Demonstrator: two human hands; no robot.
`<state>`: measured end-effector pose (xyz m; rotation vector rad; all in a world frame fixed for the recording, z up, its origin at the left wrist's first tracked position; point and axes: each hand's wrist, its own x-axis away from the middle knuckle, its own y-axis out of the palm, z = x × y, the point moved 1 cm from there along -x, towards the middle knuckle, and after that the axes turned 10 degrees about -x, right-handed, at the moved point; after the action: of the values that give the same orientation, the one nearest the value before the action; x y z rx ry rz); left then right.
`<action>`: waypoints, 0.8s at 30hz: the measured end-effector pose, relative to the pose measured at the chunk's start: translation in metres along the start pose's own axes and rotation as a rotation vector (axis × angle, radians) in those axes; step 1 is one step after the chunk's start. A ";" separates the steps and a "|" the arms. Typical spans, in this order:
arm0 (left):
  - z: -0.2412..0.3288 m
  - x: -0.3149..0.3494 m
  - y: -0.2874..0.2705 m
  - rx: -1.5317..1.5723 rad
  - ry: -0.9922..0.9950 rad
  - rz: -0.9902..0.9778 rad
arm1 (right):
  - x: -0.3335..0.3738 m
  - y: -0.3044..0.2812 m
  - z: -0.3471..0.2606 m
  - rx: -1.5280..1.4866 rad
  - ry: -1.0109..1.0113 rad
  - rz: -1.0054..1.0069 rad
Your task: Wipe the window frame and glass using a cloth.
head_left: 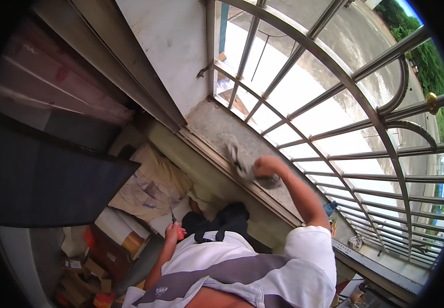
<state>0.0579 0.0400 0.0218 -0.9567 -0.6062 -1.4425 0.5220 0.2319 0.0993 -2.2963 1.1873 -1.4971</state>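
My right hand [267, 166] is closed on a grey rag [236, 156], which is blurred and bunched over the concrete window sill [206, 123]. Part of the rag hangs out past the fist, near the sliding track [216, 150] along the sill's inner edge. Down at my left side, my left hand [172, 233] is wrapped round what looks like a screwdriver [181, 234] with a red handle. Its thin dark shaft points up, away from my body.
A curved metal window grille [329, 77] runs along the right. At the left, a large dark panel [63, 174] juts in over a patterned cushion [147, 190]. Cardboard boxes [86, 277] lie low at the left. Small items, including something blue [329, 207], sit farther along the sill.
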 end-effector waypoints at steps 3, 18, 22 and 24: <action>-0.008 -0.007 0.001 0.014 0.006 -0.030 | -0.006 0.018 0.015 0.066 0.021 -0.307; -0.009 -0.005 0.001 0.024 0.017 -0.038 | -0.036 0.032 -0.065 -2.318 -0.417 1.254; -0.014 -0.019 0.000 -0.024 0.048 -0.109 | -0.008 0.069 -0.013 -1.500 0.020 1.473; -0.014 -0.018 -0.001 -0.019 0.043 -0.104 | -0.013 0.075 0.011 -1.149 0.155 1.434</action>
<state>0.0529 0.0387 -0.0004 -0.9173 -0.6189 -1.5593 0.4892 0.1868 0.0462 -0.7222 3.1426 -0.3531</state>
